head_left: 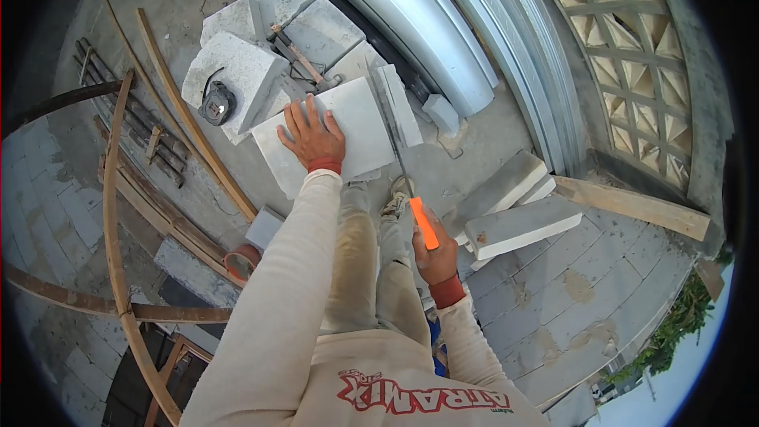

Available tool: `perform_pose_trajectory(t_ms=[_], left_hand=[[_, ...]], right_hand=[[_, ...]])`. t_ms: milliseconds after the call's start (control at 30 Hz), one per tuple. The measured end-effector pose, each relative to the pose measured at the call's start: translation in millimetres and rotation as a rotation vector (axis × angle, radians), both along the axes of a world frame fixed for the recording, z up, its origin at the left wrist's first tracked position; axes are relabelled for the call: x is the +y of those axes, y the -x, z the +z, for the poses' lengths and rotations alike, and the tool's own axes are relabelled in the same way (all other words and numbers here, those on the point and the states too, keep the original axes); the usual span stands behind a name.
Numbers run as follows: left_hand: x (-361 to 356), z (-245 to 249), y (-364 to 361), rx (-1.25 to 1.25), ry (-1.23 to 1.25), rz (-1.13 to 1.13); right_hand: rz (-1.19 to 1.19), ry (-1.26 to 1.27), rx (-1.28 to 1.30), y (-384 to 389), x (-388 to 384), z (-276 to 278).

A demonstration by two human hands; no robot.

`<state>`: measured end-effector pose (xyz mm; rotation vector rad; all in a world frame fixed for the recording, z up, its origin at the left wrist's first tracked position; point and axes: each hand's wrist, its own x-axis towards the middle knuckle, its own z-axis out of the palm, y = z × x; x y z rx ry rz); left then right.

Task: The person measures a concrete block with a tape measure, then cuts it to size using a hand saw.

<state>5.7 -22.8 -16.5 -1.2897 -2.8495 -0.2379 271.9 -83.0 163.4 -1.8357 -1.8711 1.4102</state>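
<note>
Right hand (436,259) is clamped on the orange handle of the hand saw (424,223), fingers wrapped tight. Left hand (312,138) lies flat, fingers spread, palm down on the white block (360,122).

Key relation: the saw's long axis points away from the person, up and slightly left in the head view. The thin blade runs along the block's right edge, in the line between the block and a narrow strip (399,107) just beside it. I can't tell how deep the blade sits, as it is too thin to read.

The block lies flat, ahead of and below the person, on top of other pale blocks. Its long sides run nearly parallel to the blade. The left hand rests on the near left part of the block, clearly left of the blade line and apart from it. The right hand is nearer the body, behind the block's near edge, in line with the blade.

A tape measure (217,103) lies on a neighbouring block to the left, and a hammer (299,55) lies farther out. Loose blocks (518,225) lie on the paved floor (569,292) to the right, well apart.
</note>
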Motion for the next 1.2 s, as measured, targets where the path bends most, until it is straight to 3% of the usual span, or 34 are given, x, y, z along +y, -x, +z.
perform_pose_trajectory(t_ms=[100, 167, 333, 500, 633, 800, 900, 1100, 1200], left_hand=[[13, -4, 7, 0.008, -0.027, -0.003], [11, 2, 3, 0.002, -0.015, -0.003], [12, -3, 5, 0.035, -0.022, -0.007], [10, -4, 5, 0.037, -0.03, -0.019], [10, -4, 4, 0.054, -0.016, -0.022], [13, -9, 2, 0.098, -0.033, -0.038], [8, -11, 4, 0.128, -0.05, -0.055], [7, -23, 7, 0.124, -0.101, -0.088], [5, -22, 8, 0.126, -0.092, -0.085]], right_hand=[[0.021, -0.05, 0.011, -43, -37, 41], [-0.01, 0.063, -0.025, -76, -68, 81], [-0.053, 0.024, -0.057, -95, -78, 104], [0.0, -0.112, -0.024, -94, -65, 80], [-0.008, -0.011, 0.059, -96, -66, 51], [-0.009, -0.029, 0.24, -80, -46, -51], [-0.048, 0.115, 0.307, -61, -20, -93], [-0.051, -0.093, 0.33, -88, -61, -40], [-0.082, -0.035, 0.349, -88, -60, -56]])
